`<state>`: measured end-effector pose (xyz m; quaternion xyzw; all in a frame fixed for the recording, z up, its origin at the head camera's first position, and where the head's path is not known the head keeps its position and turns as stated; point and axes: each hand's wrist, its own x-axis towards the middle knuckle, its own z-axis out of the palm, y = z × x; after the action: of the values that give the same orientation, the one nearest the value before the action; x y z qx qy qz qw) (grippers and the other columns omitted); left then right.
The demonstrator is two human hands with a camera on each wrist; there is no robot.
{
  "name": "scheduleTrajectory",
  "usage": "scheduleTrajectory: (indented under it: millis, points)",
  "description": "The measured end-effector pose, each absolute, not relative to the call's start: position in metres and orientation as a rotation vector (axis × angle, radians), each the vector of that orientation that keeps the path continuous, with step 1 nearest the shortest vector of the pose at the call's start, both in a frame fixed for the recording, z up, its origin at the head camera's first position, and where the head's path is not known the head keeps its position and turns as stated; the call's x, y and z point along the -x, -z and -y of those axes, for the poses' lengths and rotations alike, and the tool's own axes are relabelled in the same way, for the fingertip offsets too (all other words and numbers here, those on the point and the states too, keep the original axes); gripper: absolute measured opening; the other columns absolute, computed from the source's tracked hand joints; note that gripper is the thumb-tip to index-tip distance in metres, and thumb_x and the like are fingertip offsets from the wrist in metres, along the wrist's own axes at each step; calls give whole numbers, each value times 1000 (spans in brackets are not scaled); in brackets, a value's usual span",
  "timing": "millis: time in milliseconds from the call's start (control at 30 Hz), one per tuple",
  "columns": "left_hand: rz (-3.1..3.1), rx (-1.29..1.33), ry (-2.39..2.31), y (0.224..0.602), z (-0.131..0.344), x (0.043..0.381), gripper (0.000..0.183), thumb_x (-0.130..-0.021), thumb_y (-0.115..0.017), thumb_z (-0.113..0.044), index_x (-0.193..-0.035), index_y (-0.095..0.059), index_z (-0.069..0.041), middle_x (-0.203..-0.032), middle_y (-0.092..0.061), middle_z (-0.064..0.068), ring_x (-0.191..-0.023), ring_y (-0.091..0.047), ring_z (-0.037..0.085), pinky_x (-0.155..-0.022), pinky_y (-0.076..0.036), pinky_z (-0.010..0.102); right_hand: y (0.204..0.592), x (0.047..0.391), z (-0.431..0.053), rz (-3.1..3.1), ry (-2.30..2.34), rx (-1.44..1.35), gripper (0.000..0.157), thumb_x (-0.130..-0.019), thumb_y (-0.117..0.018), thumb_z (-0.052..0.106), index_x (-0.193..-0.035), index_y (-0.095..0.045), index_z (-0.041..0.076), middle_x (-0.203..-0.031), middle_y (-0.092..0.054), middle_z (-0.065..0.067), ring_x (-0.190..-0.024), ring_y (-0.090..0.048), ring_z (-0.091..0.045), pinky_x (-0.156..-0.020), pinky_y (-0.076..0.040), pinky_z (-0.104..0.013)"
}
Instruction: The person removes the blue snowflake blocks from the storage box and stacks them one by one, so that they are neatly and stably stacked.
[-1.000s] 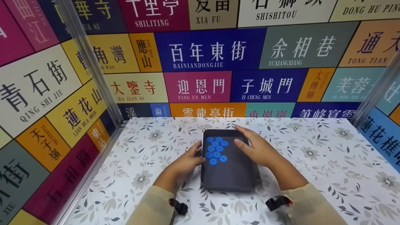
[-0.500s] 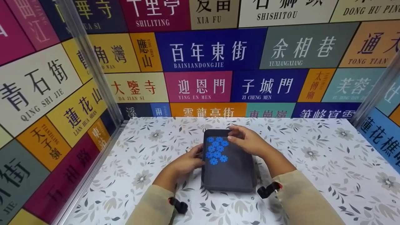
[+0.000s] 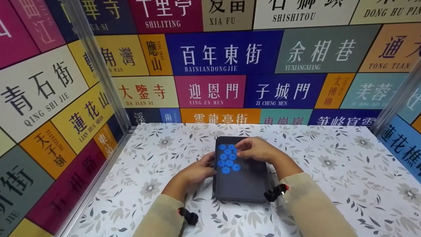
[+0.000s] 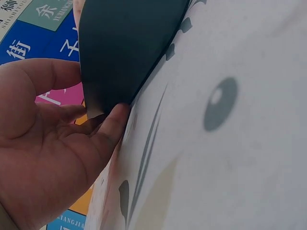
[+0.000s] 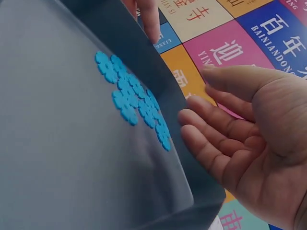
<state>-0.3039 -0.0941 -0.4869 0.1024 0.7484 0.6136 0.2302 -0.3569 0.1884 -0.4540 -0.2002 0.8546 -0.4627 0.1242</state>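
Observation:
A dark grey rectangular tray (image 3: 241, 186) stands on the tabletop, holding several blue notched snowflake discs (image 3: 225, 170) that cluster flat on the left of its floor. My left hand (image 3: 194, 172) lies along the outside of the tray's left wall; in the left wrist view, its fingers (image 4: 116, 122) touch the tray's wall (image 4: 129, 48) low by the table. Over the tray's far right part hovers my right hand (image 3: 258, 149), thumb and forefinger beside the upper discs. Nothing shows between its loosely bent fingers (image 5: 199, 136) in the right wrist view, close to the discs (image 5: 125, 105).
A white cloth (image 3: 315, 200) with grey flowers and leaves covers the table. Colourful printed sign panels (image 3: 210, 90) rise behind and at both sides, with a clear corner strip (image 3: 98, 65) at left. Each sleeve carries a small black wrist device (image 3: 188, 216).
My right hand has moved left from the tray's right rim to over the discs, its thumb and forefinger drawing closer together. The left hand and the tray stay nearly where they were.

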Motion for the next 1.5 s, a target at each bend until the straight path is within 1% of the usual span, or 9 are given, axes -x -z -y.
scheduleTrajectory:
  millis: [133, 333, 500, 700, 833, 967, 1200, 1367, 1500]
  points:
    - [-2021, -259, -1711, 488, 94, 303, 89, -93, -63, -2, -172, -24, -17, -175, -33, 12, -162, -32, 34, -129, -36, 53, 457, 362, -185, -2438, 1313, 565, 41, -91, -80, 7, -128, -70, -10, -114, -79, -21, -90, -70, -8, -82, -62, -27]
    - [-2018, -247, -1708, 487, 95, 304, 90, -93, -64, -3, -172, -23, -20, -176, -31, 10, -163, -31, 33, -130, -35, 52, 463, 367, -181, -2453, 1236, 592, 38, -86, -84, 7, -120, -75, -6, -106, -80, -17, -88, -70, -7, -78, -58, -20]
    - [-2005, -244, -1713, 487, 96, 305, 89, -94, -64, -2, -172, -24, -20, -176, -31, 9, -163, -30, 33, -130, -34, 52, 468, 371, -179, -2443, 1156, 557, 33, -83, -85, 7, -114, -77, -4, -97, -81, -8, -82, -69, -6, -75, -56, -20]
    - [-1997, -234, -1742, 489, 96, 305, 89, -92, -65, -1, -171, -27, -19, -174, -35, 10, -162, -34, 32, -130, -35, 52, 469, 372, -177, -2462, 1070, 534, 32, -79, -89, 11, -108, -80, 3, -94, -79, -2, -83, -68, -7, -77, -55, -21]
    - [-2004, -248, -1743, 490, 96, 306, 89, -92, -65, -1, -171, -27, -17, -173, -37, 10, -161, -36, 31, -129, -36, 51, 469, 372, -176, -2463, 1046, 508, 32, -77, -91, 12, -106, -81, 6, -95, -79, -2, -83, -68, -8, -78, -55, -21]
    - [-2007, -245, -1737, 489, 96, 306, 89, -93, -65, -1, -171, -27, -19, -173, -37, 10, -160, -37, 31, -130, -35, 51, 469, 375, -176, -2443, 1047, 491, 31, -76, -91, 9, -105, -81, 6, -93, -79, -2, -82, -68, -9, -76, -55, -22]
    - [-2008, -258, -1733, 489, 95, 305, 87, -94, -64, -2, -171, -27, -19, -173, -37, 10, -161, -36, 31, -130, -35, 51, 468, 374, -179, -2429, 1001, 470, 31, -75, -93, 11, -104, -81, 11, -92, -76, 2, -85, -65, -11, -76, -53, -24]
    - [-2018, -265, -1719, 489, 96, 305, 87, -94, -64, -2, -171, -27, -20, -174, -37, 9, -161, -36, 30, -130, -35, 50, 469, 376, -180, -2431, 948, 479, 31, -75, -94, 13, -103, -82, 12, -86, -74, 4, -80, -62, -11, -71, -51, -25]
    - [-2024, -274, -1713, 489, 98, 304, 87, -93, -63, -1, -171, -28, -20, -173, -37, 10, -161, -36, 31, -130, -34, 51, 470, 376, -178, -2456, 906, 496, 29, -75, -94, 14, -101, -82, 13, -85, -74, 5, -78, -61, -11, -71, -51, -24]
